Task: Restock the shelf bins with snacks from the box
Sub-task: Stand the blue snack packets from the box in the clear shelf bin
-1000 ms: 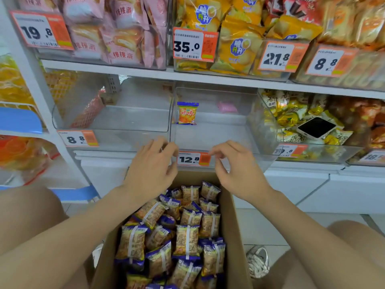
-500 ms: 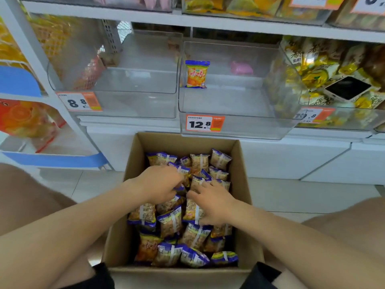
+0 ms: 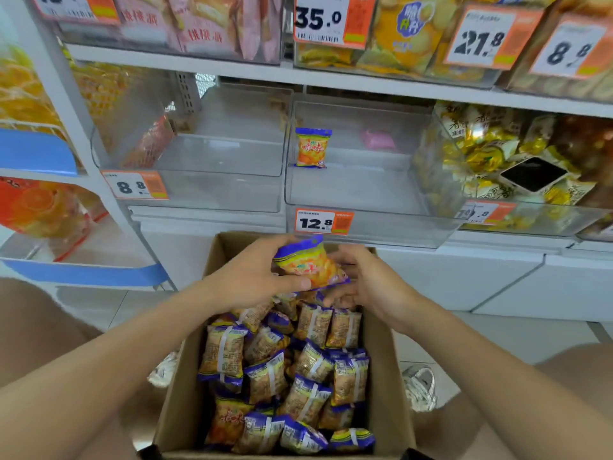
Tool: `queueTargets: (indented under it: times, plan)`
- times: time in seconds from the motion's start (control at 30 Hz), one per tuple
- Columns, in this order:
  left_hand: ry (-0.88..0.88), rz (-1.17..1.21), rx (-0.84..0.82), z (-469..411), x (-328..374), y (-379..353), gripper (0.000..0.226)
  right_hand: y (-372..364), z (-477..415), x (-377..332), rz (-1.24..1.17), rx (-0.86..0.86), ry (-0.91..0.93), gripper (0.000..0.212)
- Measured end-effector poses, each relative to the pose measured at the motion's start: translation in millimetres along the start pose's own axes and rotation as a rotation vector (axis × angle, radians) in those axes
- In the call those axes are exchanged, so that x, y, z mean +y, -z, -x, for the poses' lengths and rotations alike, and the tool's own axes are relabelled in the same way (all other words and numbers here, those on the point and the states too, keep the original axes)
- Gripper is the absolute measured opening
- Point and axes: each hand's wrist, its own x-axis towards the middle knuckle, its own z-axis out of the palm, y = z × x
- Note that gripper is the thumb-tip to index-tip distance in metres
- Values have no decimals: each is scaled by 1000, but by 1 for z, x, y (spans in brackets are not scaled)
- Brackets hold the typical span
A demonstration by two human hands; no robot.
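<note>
Left hand gripping a snack packet over the far end of the cardboard box, right hand clasping its other side, more packets lying inside the box, clear bin beyond the box holding one lone packet.

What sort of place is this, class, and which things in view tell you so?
Most likely a shop's snack aisle: orange price tags on clear shelf bins, bagged snacks filling the shelf above, and a cardboard box of snack packets set below for restocking.
</note>
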Motion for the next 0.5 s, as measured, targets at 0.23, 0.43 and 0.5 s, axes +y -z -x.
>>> queueTargets:
  times: [0.23, 0.43, 0.5]
  plan:
    - [103, 349, 12, 6, 39, 17, 41, 6, 26, -28, 85, 106, 382, 23]
    - [58, 434, 170, -5, 52, 18, 43, 7, 15, -42, 88, 184, 447, 29]
    - [3, 334, 242, -13, 59, 26, 34, 10, 11, -58, 80, 199, 508, 28]
